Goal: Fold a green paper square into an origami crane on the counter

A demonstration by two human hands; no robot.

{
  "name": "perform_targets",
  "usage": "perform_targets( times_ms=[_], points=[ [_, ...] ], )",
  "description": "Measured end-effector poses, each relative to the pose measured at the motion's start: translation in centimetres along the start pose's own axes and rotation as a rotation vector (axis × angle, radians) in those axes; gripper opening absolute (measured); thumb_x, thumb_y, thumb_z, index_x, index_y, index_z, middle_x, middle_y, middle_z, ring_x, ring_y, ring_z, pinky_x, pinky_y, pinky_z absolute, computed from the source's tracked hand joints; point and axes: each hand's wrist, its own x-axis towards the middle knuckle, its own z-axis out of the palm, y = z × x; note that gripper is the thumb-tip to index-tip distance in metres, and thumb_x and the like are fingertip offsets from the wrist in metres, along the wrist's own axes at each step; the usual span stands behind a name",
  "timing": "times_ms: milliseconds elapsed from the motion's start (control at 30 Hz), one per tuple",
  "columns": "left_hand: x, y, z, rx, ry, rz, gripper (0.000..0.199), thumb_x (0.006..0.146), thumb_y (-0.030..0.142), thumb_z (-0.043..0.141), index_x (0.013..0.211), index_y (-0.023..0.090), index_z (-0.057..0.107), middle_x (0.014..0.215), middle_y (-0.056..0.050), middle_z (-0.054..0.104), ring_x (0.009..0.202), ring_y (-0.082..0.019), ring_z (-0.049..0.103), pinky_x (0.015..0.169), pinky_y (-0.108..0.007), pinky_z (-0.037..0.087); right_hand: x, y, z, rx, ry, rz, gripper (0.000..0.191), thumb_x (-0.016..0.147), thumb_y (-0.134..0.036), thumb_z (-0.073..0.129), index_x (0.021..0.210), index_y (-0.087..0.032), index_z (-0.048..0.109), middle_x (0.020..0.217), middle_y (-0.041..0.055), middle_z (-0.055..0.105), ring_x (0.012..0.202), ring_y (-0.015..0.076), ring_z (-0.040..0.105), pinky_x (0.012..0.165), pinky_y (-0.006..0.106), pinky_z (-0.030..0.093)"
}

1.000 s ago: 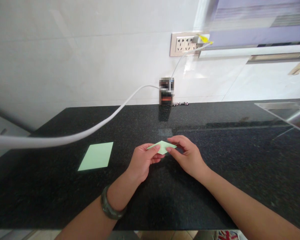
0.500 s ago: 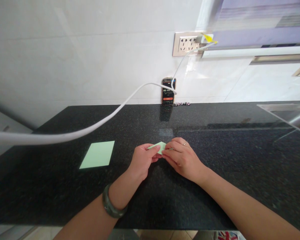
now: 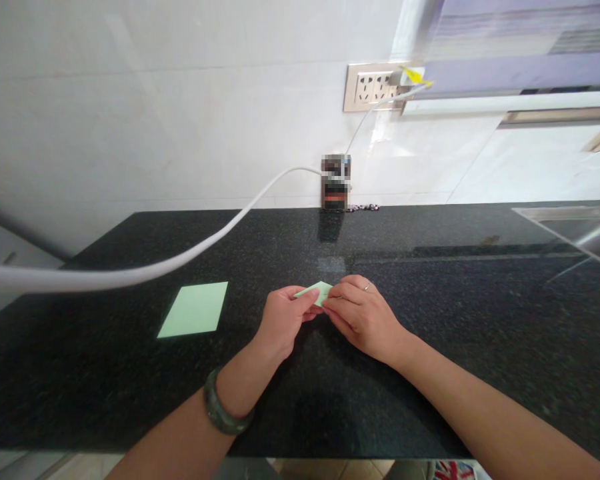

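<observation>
A small folded piece of pale green paper is pinched between my two hands above the dark countertop. My left hand grips its left side, thumb on top and fingers underneath. From the right, my right hand closes its fingers on the other side and covers much of that end. A flat green sheet of paper lies on the counter to the left, apart from both hands.
A phone leans on the wall at the back of the counter. From the wall socket a white cable runs across the left foreground. A metal sink is set in at the right.
Both hands keep their hold on the folded paper, with hardly any movement. The whole view has shifted very slightly.
</observation>
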Motion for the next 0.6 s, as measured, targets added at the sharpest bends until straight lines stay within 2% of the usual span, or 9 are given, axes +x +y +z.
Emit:
perform_targets(
  times_ms=[300, 600],
  points=[
    [-0.07, -0.01, -0.02, -0.006, -0.028, 0.009, 0.023, 0.064, 0.034, 0.067, 0.068, 0.012, 0.063, 0.058, -0.003, 0.063, 0.057, -0.013, 0.060, 0.057, -0.023, 0.045, -0.04, -0.01, 0.28, 0.010, -0.028, 0.048, 0.022, 0.087, -0.018, 0.039, 0.085, -0.016, 0.061, 0.083, 0.0088, 0.057, 0.084, 0.0205, 0.046, 0.075, 0.037, 0.039],
    [-0.16, 0.07, 0.00, -0.012, -0.026, 0.013, 0.023, 0.063, 0.033, 0.067, 0.068, 0.012, 0.064, 0.057, -0.004, 0.063, 0.057, -0.013, 0.060, 0.057, -0.024, 0.046, 0.06, -0.09, 0.38, 0.083, 0.011, 0.126, 0.018, 0.084, -0.017, 0.041, 0.082, -0.015, 0.058, 0.081, 0.0084, 0.056, 0.079, 0.0196, 0.046, 0.073, 0.035, 0.038]
  ],
)
